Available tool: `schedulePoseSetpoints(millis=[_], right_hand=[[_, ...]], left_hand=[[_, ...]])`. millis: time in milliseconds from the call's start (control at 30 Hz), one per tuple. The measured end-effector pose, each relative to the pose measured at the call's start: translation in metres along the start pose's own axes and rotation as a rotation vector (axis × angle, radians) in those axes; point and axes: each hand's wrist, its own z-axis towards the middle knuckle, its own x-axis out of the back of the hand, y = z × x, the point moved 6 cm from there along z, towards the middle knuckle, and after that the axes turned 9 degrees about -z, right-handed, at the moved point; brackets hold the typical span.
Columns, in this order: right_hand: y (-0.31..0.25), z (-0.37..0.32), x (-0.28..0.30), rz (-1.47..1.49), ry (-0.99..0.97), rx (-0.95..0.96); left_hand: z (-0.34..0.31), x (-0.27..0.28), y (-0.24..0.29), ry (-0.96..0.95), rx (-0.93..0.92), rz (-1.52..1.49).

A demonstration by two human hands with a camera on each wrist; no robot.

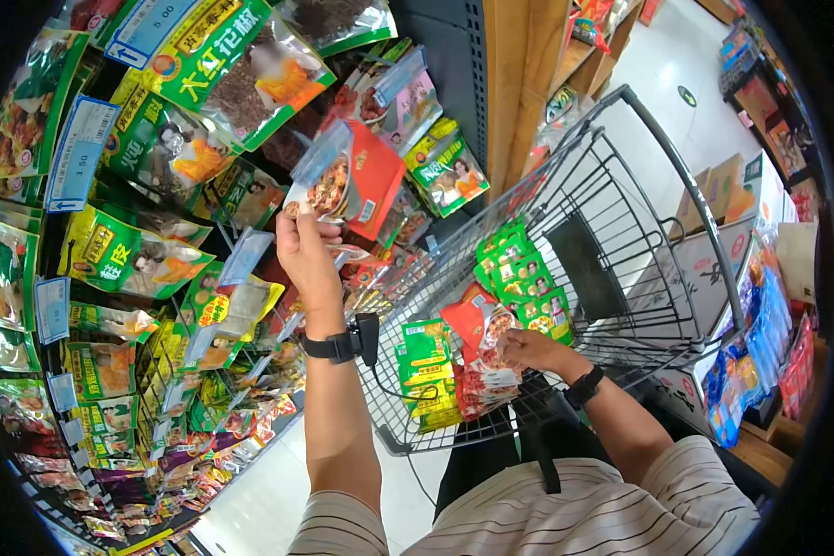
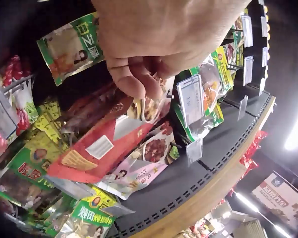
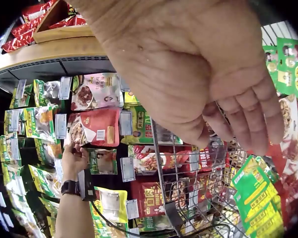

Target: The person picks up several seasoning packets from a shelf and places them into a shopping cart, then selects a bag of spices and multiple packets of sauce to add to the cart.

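Note:
My left hand [image 1: 308, 255] pinches the edge of a red food pouch [image 1: 375, 181] at the shelf; the pouch has a clear-looking window with a printed dish. In the left wrist view, the curled fingers [image 2: 134, 82] grip one end of it. Over the cart, my right hand [image 1: 533, 350] hovers with relaxed fingers beside another red pouch [image 1: 468, 320]. The right wrist view shows its fingers [image 3: 246, 116] loosely extended, with nothing plainly held. Green packets [image 1: 524, 278] and green-yellow packets [image 1: 426, 357] lie around that pouch in the cart.
A wire shopping cart [image 1: 621, 167] stands right in front of me, its side close to the shelf. Hanging spice packets [image 1: 162, 148] and price tags [image 1: 82, 148] fill the rack on the left. Boxes and bags [image 1: 751, 306] are stacked on the right.

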Motion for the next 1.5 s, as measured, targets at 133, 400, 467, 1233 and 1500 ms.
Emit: schedulePoseSetpoints(millis=[133,400,467,1233,1500], right_hand=[[0.010,0.004,0.000,0.010,0.011,0.020],[0.029,0.000,0.001,0.011,-0.037,0.044],[0.033,-0.004,0.008,-0.071,0.076,0.034],[0.019,-0.008,0.028,0.077,0.108,-0.032],[-0.047,-0.004,0.033,0.144,0.159,0.119]], left_hand=[[-0.006,0.000,-0.007,-0.035,0.006,-0.098],[-0.081,0.009,-0.018,-0.189,0.271,-0.088],[-0.107,0.004,-0.025,-0.309,0.316,0.030],[-0.181,-0.002,-0.156,-0.804,0.267,0.427],[0.025,0.019,-0.046,-0.018,-0.127,0.244]])
